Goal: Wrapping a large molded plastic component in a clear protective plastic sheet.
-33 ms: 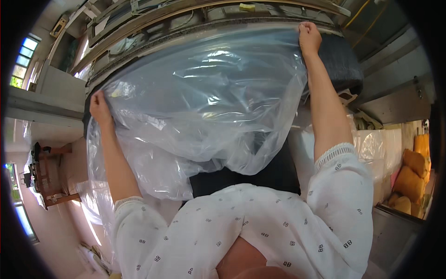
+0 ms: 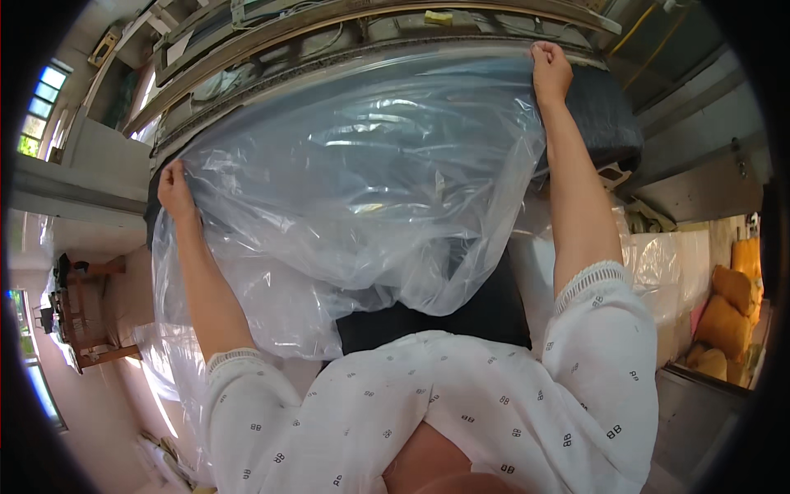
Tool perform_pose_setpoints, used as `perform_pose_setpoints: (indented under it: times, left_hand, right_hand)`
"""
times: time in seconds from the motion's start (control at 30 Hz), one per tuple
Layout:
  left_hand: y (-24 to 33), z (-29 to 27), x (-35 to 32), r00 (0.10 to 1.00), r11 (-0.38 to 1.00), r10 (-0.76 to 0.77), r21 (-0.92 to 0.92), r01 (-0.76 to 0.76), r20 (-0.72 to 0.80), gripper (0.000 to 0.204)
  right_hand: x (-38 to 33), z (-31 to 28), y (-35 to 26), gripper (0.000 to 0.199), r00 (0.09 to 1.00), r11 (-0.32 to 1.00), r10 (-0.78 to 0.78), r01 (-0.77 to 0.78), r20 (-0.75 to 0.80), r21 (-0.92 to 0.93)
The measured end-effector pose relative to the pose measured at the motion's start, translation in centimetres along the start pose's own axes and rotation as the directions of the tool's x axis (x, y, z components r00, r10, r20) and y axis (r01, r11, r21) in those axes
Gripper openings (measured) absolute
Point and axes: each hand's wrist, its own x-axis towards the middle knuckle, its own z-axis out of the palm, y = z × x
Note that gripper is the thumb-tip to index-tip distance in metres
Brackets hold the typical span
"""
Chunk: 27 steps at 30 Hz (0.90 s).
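Nothing moved, hands [image 2: 176, 189] [image 2: 550, 72] still gripping plastic sheet [image 2: 354, 189], dark cushion [image 2: 601, 115] beneath

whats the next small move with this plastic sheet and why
Probably draw both hands further along so the clear plastic sheet comes down over the dark bulky item. The left hand and right hand each grip an upper corner with the sheet spread between them, but the item's right end and lower part are uncovered, and the lower edge hangs bunched in loose folds.
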Motion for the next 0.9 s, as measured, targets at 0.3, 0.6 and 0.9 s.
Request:
perform_pose_setpoints:
  times: [0.3,0.6,0.9]
  left_hand:
    - [0.8,6.0,5.2,0.986,0.979,-0.103,-0.164,0.124,0.134,0.03]
    - [2.2,7.3,5.9,0.987,0.991,-0.116,-0.061,0.123,0.112,0.03]
    - [-0.6,6.9,6.9,0.966,0.975,-0.178,-0.097,0.199,0.187,0.03]
  right_hand:
    - [3.2,0.5,2.8,0.022,0.99,0.986,0.121,-0.11,0.077,-0.127]
    - [3.4,0.5,1.8,0.043,0.992,0.925,0.121,-0.129,-0.043,-0.358]
    - [3.9,0.6,2.3,0.039,0.978,0.952,0.152,-0.184,-0.146,-0.243]
